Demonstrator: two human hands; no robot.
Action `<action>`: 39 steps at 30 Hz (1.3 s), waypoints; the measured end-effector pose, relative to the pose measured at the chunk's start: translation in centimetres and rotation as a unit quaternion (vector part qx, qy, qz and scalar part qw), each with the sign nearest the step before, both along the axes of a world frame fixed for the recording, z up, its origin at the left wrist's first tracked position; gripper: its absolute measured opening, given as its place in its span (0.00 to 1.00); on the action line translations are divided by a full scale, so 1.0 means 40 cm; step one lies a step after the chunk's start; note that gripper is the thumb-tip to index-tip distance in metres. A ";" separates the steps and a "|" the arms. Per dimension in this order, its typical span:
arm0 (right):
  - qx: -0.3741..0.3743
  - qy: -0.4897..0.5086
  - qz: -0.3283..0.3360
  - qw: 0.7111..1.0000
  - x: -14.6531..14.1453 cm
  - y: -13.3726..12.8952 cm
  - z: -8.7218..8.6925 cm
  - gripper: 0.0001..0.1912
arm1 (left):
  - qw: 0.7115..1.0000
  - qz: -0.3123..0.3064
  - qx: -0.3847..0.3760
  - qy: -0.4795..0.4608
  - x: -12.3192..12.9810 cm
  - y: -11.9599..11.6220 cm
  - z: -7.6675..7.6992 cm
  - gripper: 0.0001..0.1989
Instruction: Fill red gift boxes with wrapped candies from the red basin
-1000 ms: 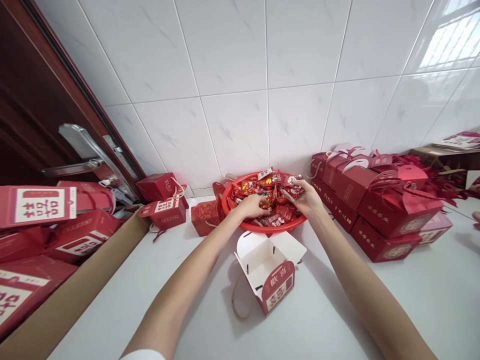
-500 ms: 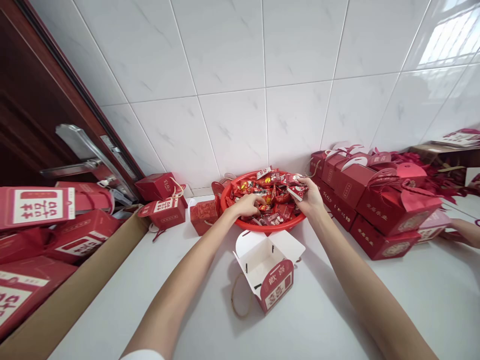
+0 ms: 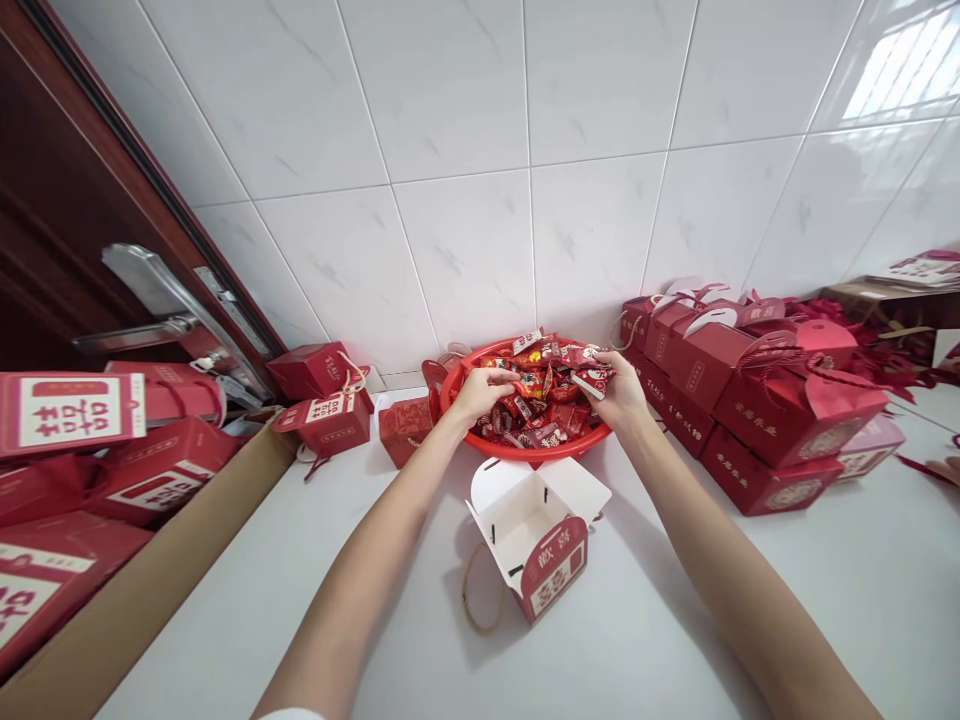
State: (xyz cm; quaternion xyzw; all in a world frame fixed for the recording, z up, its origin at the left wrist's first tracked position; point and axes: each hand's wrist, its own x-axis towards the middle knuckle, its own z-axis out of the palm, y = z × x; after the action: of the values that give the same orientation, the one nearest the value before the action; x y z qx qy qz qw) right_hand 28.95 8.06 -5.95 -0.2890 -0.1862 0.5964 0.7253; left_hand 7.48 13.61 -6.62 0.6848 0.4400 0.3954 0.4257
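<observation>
A red plastic basin [image 3: 574,447] by the wall is heaped with wrapped candies [image 3: 551,412], mostly red. My left hand [image 3: 484,393] is over the basin's left part, its fingers pinched together among the candies; what they hold, if anything, is hidden. At the right rim, my right hand [image 3: 624,392] grips red-and-white candy packets [image 3: 594,382] between thumb and fingers. Just in front of the basin stands a red gift box [image 3: 561,575] with its white flaps spread. Its white inside shows no candy, and a twine handle [image 3: 469,595] hangs at its left.
Closed red boxes [image 3: 757,400] are stacked at the right, against the wall. More red boxes fill a cardboard carton [image 3: 225,525] at the left, by a door handle [image 3: 161,310]. Small red boxes [image 3: 330,425] stand left of the basin. Another person's hand [image 3: 946,468] shows at the right edge.
My left hand has shifted slightly up and left over the candies. My right hand stays nearly still with its packets. The other person's hand has drawn back toward the right edge.
</observation>
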 end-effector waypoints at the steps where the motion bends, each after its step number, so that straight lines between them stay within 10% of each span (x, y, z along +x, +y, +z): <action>1: 0.000 -0.002 -0.002 1.000 -0.002 -0.001 0.001 0.07 | 1.000 0.005 0.008 -0.011 -0.001 -0.001 0.000 0.10; 22: 0.043 -0.176 0.067 0.981 -0.041 -0.032 0.000 0.20 | 0.998 -0.007 -0.015 -0.066 0.009 -0.015 -0.005 0.08; 39: 0.055 -0.362 0.112 0.924 -0.062 -0.047 0.005 0.21 | 0.987 -0.152 0.037 -0.034 0.016 -0.052 0.013 0.18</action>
State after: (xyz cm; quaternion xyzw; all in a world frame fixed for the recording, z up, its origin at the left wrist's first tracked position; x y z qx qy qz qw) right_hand 26.47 6.20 -5.73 -0.4222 -0.5001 0.5171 0.5516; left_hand 8.12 11.51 -6.12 0.7451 0.3006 0.3652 0.4702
